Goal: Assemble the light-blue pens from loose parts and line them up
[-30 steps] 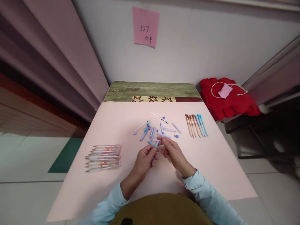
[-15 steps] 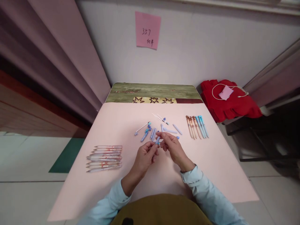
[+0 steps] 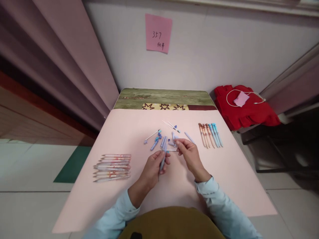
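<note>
My left hand [image 3: 152, 166] is closed around a lavender-blue pen barrel [image 3: 162, 162], which stands tilted with one end pointing down toward me. To its right, my right hand [image 3: 188, 153] has thumb and fingertips pinched together above the loose pen parts; what they hold, if anything, is hidden. Around the fingertips lie lavender barrels [image 3: 163, 142], a small dark blue piece [image 3: 168, 140] and a white refill [image 3: 171, 150]. Further left are a blue pen part with a teal top [image 3: 154, 144] and a white refill with a teal end [image 3: 152, 134].
A row of white patterned pens [image 3: 113, 168] lies at the left. Brown-topped pens [image 3: 206, 136] and blue pens [image 3: 216, 135] lie together at the right. More thin refills [image 3: 171, 125] and a lavender barrel [image 3: 189, 137] are toward the back. A red cloth [image 3: 244, 114] sits beyond the table.
My hands have come apart; the right one moved right, away from the left. The barrel in my left hand now shows at greater length, pointing down toward me.
</note>
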`<state>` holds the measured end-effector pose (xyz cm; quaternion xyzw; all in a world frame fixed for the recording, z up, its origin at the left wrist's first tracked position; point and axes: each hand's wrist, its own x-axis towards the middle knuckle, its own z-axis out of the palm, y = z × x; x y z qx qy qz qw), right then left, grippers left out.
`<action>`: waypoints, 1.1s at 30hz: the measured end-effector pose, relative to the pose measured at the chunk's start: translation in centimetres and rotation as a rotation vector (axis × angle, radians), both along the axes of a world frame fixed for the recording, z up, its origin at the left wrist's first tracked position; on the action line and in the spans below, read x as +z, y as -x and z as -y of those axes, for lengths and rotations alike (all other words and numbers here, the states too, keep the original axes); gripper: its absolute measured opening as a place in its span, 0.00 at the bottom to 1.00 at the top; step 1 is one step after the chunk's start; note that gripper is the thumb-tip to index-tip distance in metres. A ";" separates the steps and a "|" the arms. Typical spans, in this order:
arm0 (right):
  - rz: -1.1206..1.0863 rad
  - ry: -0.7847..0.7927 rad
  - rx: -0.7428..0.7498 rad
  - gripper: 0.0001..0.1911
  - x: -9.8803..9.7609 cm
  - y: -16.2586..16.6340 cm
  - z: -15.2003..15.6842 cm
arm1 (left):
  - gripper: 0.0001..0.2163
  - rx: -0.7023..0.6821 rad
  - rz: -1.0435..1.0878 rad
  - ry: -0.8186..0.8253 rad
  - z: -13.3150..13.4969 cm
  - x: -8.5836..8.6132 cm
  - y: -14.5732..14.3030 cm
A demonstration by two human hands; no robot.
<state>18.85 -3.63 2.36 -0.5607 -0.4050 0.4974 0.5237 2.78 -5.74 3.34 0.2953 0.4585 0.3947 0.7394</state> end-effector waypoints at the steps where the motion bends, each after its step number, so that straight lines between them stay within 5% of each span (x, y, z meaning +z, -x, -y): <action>1: 0.143 -0.017 0.067 0.14 -0.4 -0.2 0.6 | 0.16 0.011 0.047 0.017 -0.2 0.1 0.1; 5: 0.742 -0.166 0.194 0.09 -2.6 -0.6 3.2 | 0.13 0.013 0.191 0.064 -0.8 0.3 0.4; 8: 0.838 -0.227 0.217 0.11 -3.4 -0.5 4.0 | 0.12 -0.007 0.229 0.076 -0.9 0.2 0.5; 11: 0.674 -0.214 0.147 0.09 -2.6 -0.2 3.6 | 0.14 -0.042 0.192 0.039 -0.6 0.1 0.3; 18: -0.173 0.136 0.131 0.19 -0.4 1.4 1.9 | 0.14 -0.146 -0.132 -0.279 0.5 -0.4 -0.3; 24: -0.353 0.173 0.179 0.17 -0.1 1.8 2.2 | 0.13 -0.102 -0.211 -0.361 0.6 -0.5 -0.2; 29: -0.264 0.126 0.030 0.16 0.6 1.7 2.3 | 0.12 -0.132 -0.309 -0.339 0.8 0.1 -0.1; 33: -0.231 0.087 0.121 0.14 0.5 1.3 2.3 | 0.15 -0.202 -0.177 -0.255 0.8 0.3 0.2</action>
